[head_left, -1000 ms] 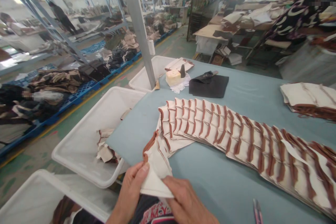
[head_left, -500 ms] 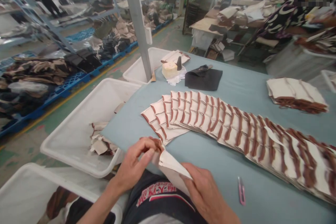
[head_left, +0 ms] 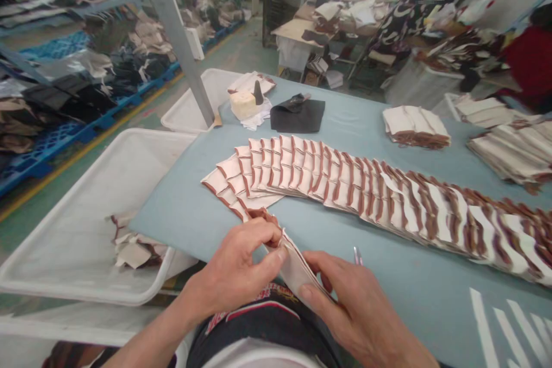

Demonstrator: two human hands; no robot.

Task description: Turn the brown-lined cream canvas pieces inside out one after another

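Between my hands is a folded cream fabric piece (head_left: 297, 267) with a brown edge, held above the table's near edge. My left hand (head_left: 248, 261) pinches its brown-edged far end between thumb and fingers. Lower on the same piece, my right hand (head_left: 340, 293) grips the side, thumb on the near face. Just beyond lies a long fanned row of cream pieces with brown edges (head_left: 302, 169), overlapping across the blue-green table (head_left: 181, 195). Small thread snips (head_left: 357, 255) lie beside my right hand, partly hidden by it.
A black cloth (head_left: 302, 115) and a yellowish block (head_left: 244, 104) with a dark cone (head_left: 258, 92) sit at the back. A stacked bundle (head_left: 414, 125) lies at the right rear. White bins (head_left: 86, 184) stand left, near a metal post (head_left: 172, 34). Another person (head_left: 401, 17) sits farther off.
My view has swung to the right. The fabric piece, spread more open before, is now folded narrower, and my left fingers have closed in on its brown-edged end.
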